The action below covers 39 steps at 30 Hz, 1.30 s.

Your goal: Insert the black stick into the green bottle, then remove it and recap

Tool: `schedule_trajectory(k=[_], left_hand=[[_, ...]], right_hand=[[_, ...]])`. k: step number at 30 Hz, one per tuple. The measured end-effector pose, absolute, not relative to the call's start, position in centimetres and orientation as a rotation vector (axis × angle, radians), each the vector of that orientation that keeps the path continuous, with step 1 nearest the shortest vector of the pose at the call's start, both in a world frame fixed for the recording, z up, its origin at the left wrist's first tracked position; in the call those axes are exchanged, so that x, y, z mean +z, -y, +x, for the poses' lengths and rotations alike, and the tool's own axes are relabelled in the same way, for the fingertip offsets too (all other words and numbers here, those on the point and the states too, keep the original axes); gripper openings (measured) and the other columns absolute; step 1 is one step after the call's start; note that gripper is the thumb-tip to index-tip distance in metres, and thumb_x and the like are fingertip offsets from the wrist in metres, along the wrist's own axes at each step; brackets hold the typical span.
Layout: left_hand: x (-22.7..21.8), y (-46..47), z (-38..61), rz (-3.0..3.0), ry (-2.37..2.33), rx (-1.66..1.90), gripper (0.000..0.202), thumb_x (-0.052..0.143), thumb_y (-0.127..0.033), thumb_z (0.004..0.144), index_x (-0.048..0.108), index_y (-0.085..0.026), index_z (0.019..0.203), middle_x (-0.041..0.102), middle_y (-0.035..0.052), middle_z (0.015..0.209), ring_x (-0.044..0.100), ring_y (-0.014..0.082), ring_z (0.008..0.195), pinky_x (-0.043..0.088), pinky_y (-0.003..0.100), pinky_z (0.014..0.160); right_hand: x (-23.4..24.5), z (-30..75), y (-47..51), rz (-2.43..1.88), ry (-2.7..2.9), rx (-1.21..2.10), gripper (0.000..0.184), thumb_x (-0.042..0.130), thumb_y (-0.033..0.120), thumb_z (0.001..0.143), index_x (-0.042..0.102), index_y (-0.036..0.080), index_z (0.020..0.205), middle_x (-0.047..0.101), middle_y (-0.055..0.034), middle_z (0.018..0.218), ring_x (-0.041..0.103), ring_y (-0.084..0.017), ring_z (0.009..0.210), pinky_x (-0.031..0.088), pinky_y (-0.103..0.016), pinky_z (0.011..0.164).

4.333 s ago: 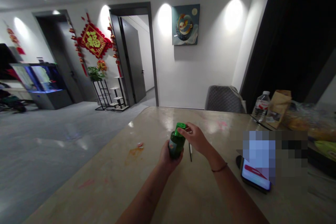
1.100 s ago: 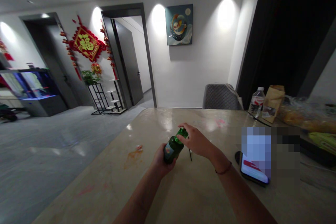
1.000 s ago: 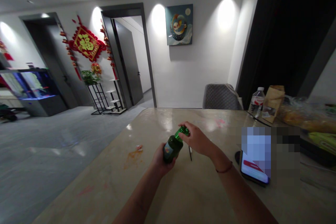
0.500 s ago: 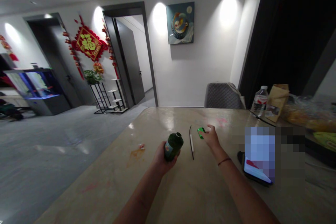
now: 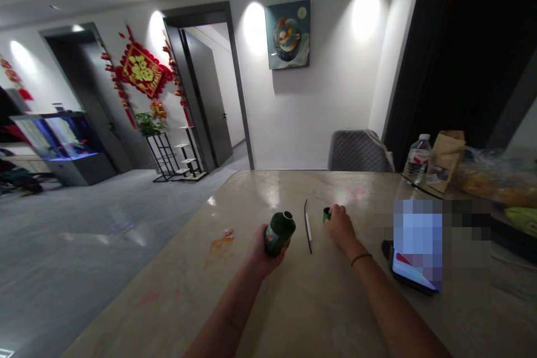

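My left hand (image 5: 257,248) is wrapped round a dark green bottle (image 5: 279,231), tilted away from me above the beige table (image 5: 293,302), its mouth uncovered. My right hand (image 5: 340,222) rests low on the table to the right, fingers curled over the green cap (image 5: 326,214) at the tabletop. Between bottle and cap lies a thin black and white stick (image 5: 308,226).
A phone (image 5: 413,277) lies at the right under a blurred patch. A water bottle (image 5: 418,159), a brown paper bag (image 5: 445,160) and bagged food stand at the far right. A grey chair (image 5: 358,152) is at the far end. An orange stain (image 5: 218,241) marks the table left.
My right hand twisted the cap off the bottle, carried it to the right past the stick and lowered it to the table. The left hand kept hold of the bottle.
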<state>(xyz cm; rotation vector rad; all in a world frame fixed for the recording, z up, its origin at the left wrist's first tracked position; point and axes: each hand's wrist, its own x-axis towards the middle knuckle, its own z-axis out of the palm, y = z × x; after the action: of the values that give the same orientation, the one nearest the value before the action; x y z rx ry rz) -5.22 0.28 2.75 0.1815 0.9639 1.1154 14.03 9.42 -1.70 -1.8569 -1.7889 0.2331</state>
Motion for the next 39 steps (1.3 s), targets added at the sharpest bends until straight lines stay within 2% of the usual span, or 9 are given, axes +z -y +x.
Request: schedule_trajectory(k=[5, 9, 12, 18, 23, 29, 34, 37, 39], left_hand=[[2.8, -0.2, -5.0, 0.154, -0.94, 1.175, 0.02, 0.045, -0.034, 0.076, 0.053, -0.016, 0.074, 0.06, 0.0024, 0.063, 0.061, 0.0144, 0.057, 0.044, 0.017, 0.035], [2.9, -0.3, -4.9, 0.158, -0.921, 1.194, 0.022, 0.043, -0.035, 0.077, 0.054, -0.016, 0.083, 0.063, 0.0047, 0.07, 0.063, 0.0165, 0.062, 0.049, 0.021, 0.04], [3.0, -0.2, -4.8, 0.177, -0.923, 1.199, 0.025, 0.041, -0.034, 0.079, 0.055, -0.016, 0.088, 0.064, 0.0054, 0.072, 0.064, 0.0175, 0.064, 0.05, 0.022, 0.043], [2.7, -0.4, -4.5, 0.246, -0.926, 1.249, 0.025, 0.041, -0.025, 0.08, 0.055, -0.013, 0.098, 0.064, 0.0064, 0.069, 0.063, 0.0172, 0.063, 0.053, 0.025, 0.05], [1.8, -0.8, -4.4, 0.292, -0.936, 1.313, 0.026, 0.039, -0.014, 0.079, 0.055, -0.011, 0.1, 0.064, 0.0062, 0.071, 0.062, 0.0131, 0.056, 0.053, 0.024, 0.05], [1.2, -0.8, -4.8, 0.406, -1.175, 1.433, 0.02, 0.051, -0.022, 0.076, 0.057, -0.012, 0.092, 0.062, 0.0054, 0.073, 0.058, 0.0113, 0.051, 0.05, 0.022, 0.045], [2.1, -1.0, -6.5, 0.68, -1.359, 1.432, 0.024, 0.053, -0.029, 0.076, 0.061, -0.017, 0.095, 0.065, 0.009, 0.09, 0.063, 0.019, 0.076, 0.05, 0.032, 0.066], [1.9, -1.4, -7.3, 0.854, -1.343, 1.396, 0.028, 0.051, -0.034, 0.077, 0.062, -0.02, 0.099, 0.064, 0.0085, 0.106, 0.058, 0.0207, 0.099, 0.041, 0.035, 0.087], [1.0, -1.6, -7.5, 0.945, -1.263, 1.401, 0.031, 0.052, -0.035, 0.076, 0.062, -0.02, 0.102, 0.063, 0.0082, 0.108, 0.056, 0.0204, 0.102, 0.036, 0.036, 0.094]], right_hand=[[-0.3, 13.7, -9.6, -1.697, 1.743, 0.289, 0.03, 0.058, 0.014, 0.068, 0.053, 0.008, 0.098, 0.052, -0.02, 0.106, 0.054, -0.028, 0.097, 0.041, -0.035, 0.083], [2.7, 12.5, -8.9, -1.167, 1.666, 0.81, 0.018, 0.055, 0.023, 0.072, 0.055, 0.015, 0.089, 0.061, -0.0097, 0.096, 0.058, -0.019, 0.091, 0.043, -0.033, 0.085], [4.9, 11.7, -7.3, -0.831, 1.725, 1.126, 0.031, 0.058, 0.034, 0.072, 0.055, 0.015, 0.096, 0.063, -0.0092, 0.098, 0.059, -0.018, 0.092, 0.044, -0.033, 0.084], [5.6, 9.9, -4.3, -0.84, 2.004, 0.994, 0.064, 0.072, 0.042, 0.057, 0.051, 0.016, 0.112, 0.058, -0.0097, 0.111, 0.053, -0.022, 0.105, 0.038, -0.038, 0.092], [4.8, 8.4, -4.0, -0.803, 1.989, 0.932, 0.059, 0.073, 0.039, 0.056, 0.053, 0.017, 0.106, 0.059, -0.008, 0.108, 0.053, -0.02, 0.104, 0.04, -0.037, 0.092], [4.2, 7.9, -4.2, -0.714, 1.949, 0.939, 0.057, 0.072, 0.035, 0.057, 0.051, 0.019, 0.107, 0.059, -0.0066, 0.107, 0.054, -0.019, 0.102, 0.041, -0.035, 0.09], [3.0, 7.8, -5.1, -0.837, 1.823, 0.834, 0.053, 0.071, 0.036, 0.058, 0.05, 0.018, 0.104, 0.061, -0.0067, 0.102, 0.057, -0.019, 0.097, 0.042, -0.035, 0.087], [2.1, 7.7, -5.6, -0.935, 1.782, 0.808, 0.053, 0.07, 0.036, 0.057, 0.051, 0.018, 0.103, 0.061, -0.0076, 0.101, 0.058, -0.019, 0.092, 0.044, -0.034, 0.083], [1.4, 7.6, -5.8, -0.974, 1.76, 0.808, 0.052, 0.07, 0.035, 0.057, 0.051, 0.018, 0.103, 0.062, -0.0081, 0.101, 0.058, -0.019, 0.091, 0.045, -0.034, 0.081]])
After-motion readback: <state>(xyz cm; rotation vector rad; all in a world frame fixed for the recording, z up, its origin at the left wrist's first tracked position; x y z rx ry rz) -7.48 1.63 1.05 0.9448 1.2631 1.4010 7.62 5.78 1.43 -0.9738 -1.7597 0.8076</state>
